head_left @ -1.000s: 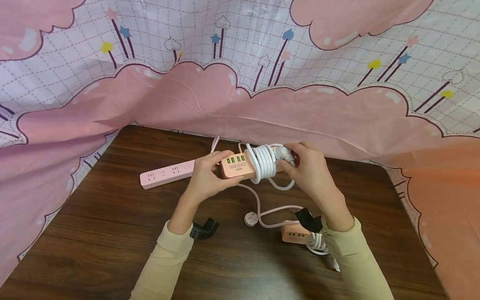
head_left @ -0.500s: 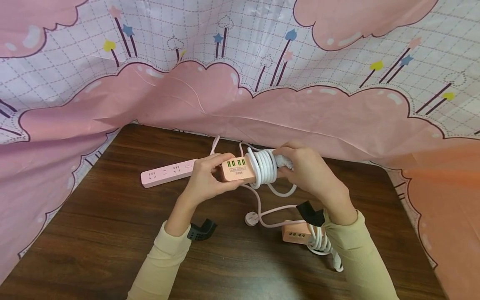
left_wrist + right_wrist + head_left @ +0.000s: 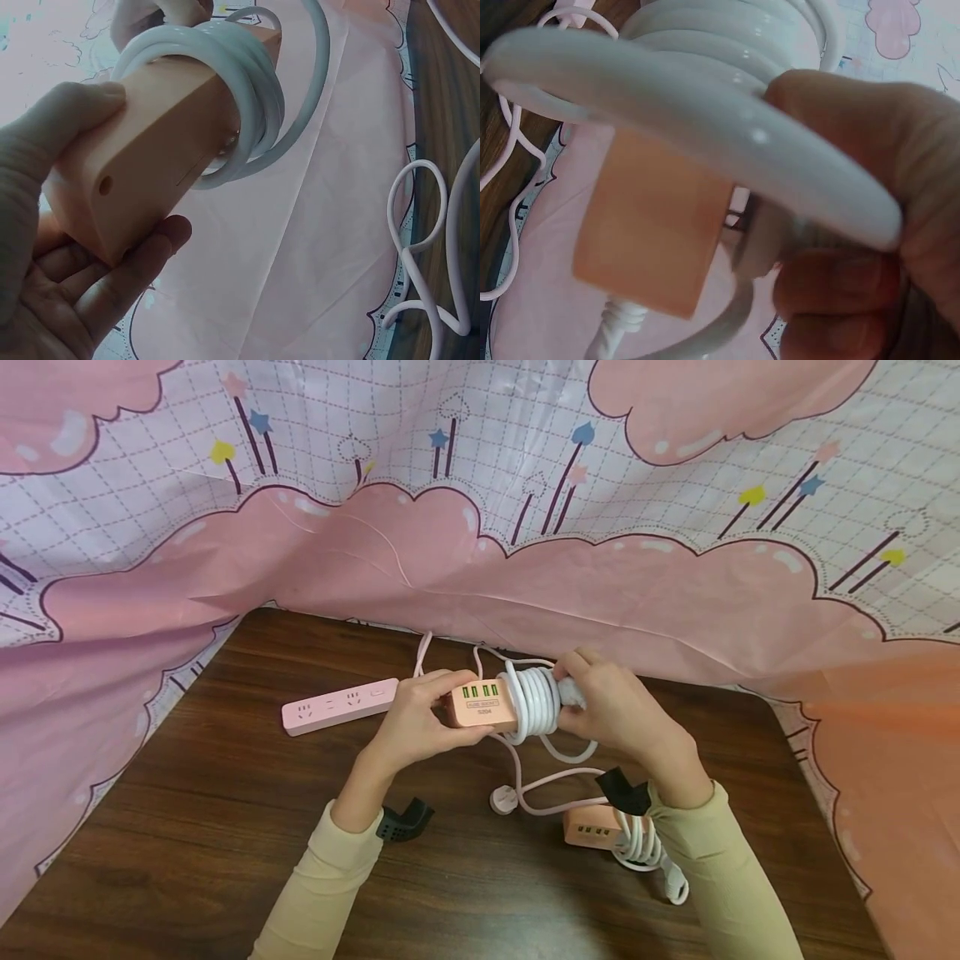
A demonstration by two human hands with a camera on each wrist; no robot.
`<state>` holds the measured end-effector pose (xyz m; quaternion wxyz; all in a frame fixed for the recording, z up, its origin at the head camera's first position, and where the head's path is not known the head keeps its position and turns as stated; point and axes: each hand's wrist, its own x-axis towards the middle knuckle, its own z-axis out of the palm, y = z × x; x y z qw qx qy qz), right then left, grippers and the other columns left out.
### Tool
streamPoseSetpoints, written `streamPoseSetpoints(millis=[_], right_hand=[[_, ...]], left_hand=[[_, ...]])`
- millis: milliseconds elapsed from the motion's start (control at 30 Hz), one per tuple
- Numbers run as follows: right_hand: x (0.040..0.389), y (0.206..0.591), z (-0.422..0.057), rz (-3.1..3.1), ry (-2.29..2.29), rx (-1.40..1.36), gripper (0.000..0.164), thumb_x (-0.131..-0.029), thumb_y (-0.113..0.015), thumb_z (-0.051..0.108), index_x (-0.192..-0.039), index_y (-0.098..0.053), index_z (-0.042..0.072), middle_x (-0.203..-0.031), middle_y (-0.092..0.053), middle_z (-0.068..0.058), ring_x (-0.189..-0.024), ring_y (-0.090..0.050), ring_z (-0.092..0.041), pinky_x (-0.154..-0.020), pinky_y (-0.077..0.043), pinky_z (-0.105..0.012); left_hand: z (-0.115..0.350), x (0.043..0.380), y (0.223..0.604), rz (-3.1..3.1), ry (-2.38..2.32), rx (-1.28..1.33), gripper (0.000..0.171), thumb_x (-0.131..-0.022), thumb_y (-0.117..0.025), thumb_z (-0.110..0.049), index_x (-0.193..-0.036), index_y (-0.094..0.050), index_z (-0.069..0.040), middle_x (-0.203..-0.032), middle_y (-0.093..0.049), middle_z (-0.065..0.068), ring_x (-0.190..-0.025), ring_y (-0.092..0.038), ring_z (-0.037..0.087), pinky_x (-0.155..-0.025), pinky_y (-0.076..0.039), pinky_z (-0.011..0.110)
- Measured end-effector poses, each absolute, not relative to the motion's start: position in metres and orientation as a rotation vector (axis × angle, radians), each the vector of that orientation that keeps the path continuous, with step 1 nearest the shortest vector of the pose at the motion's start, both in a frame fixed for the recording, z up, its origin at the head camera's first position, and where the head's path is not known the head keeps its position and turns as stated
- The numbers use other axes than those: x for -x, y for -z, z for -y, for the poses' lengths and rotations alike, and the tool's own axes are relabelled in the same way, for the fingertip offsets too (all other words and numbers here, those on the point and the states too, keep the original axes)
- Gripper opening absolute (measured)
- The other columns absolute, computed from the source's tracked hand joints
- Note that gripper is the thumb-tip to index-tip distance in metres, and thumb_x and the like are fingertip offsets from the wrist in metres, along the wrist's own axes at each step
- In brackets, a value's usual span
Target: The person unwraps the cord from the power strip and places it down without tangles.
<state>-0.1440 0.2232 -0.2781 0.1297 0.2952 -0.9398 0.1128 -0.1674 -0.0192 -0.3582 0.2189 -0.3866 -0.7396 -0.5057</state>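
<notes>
Between both hands, above the table, is a peach power strip (image 3: 483, 708) with several green USB ports facing up. Its white cord (image 3: 538, 702) is wound tightly around its middle. My left hand (image 3: 416, 718) grips the left end, thumb on one face and fingers underneath, as the left wrist view shows. At the other end, my right hand (image 3: 618, 706) pinches the cord's plug (image 3: 761, 236). In the right wrist view the plug's metal prongs show in a narrow gap beside the strip's side. A loose loop of cord (image 3: 667, 112) crosses in front of that hand.
A pink power strip (image 3: 341, 706) lies at the back left, its thin cord running to a round plug (image 3: 504, 799). Under my right forearm sits another peach strip (image 3: 590, 828) with a wound cord. A patterned pink curtain (image 3: 465, 568) hangs behind the wooden table (image 3: 225, 827).
Both hands and the wound strip have come slightly down and right. My right fingers have shifted over the plug, covering more of it. The things on the table stay put.
</notes>
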Motion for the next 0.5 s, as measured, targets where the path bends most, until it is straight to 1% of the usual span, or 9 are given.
streamPoseSetpoints(millis=[133,200,333,500], right_hand=[[0.1437,0.2794,-0.2222,2.757,-0.35,-0.853,0.032,-0.063,-0.067,0.0,-0.094,-0.059,-0.004,-0.09,-0.055,-0.013,-0.062,-0.051,-0.024,-0.057,-0.045,-0.039],[0.1436,0.2798,-0.2218,2.76,-0.351,-0.856,0.032,-0.064,-0.067,0.0,-0.094,-0.059,-0.004,-0.09,-0.055,-0.013,-0.062,-0.05,-0.023,-0.057,-0.045,-0.038],[0.1433,0.2798,-0.221,2.758,-0.348,-0.872,0.03,-0.064,-0.068,0.001,-0.092,-0.058,-0.003,-0.086,-0.053,-0.01,-0.058,-0.048,-0.021,-0.054,-0.043,-0.035],[0.144,0.2804,-0.2216,2.751,-0.343,-0.898,0.029,-0.063,-0.067,0.003,-0.09,-0.056,0.0,-0.081,-0.052,-0.007,-0.057,-0.046,-0.019,-0.051,-0.041,-0.033]], left_hand=[[0.0191,0.168,0.3583,2.065,1.403,1.074,0.053,-0.058,-0.088,-0.01,-0.103,-0.066,0.007,-0.09,-0.067,0.015,-0.066,-0.056,0.014,-0.054,-0.048,0.027],[0.0193,0.1679,0.3584,2.066,1.406,1.073,0.053,-0.057,-0.088,-0.01,-0.103,-0.066,0.007,-0.092,-0.067,0.016,-0.067,-0.056,0.014,-0.054,-0.049,0.028],[0.0201,0.1683,0.3581,2.061,1.405,1.077,0.053,-0.057,-0.088,-0.009,-0.103,-0.066,0.006,-0.093,-0.067,0.016,-0.066,-0.056,0.015,-0.053,-0.048,0.028],[0.0215,0.1681,0.358,2.065,1.412,1.085,0.052,-0.058,-0.087,-0.008,-0.102,-0.066,0.007,-0.092,-0.067,0.017,-0.064,-0.056,0.015,-0.054,-0.046,0.021]])
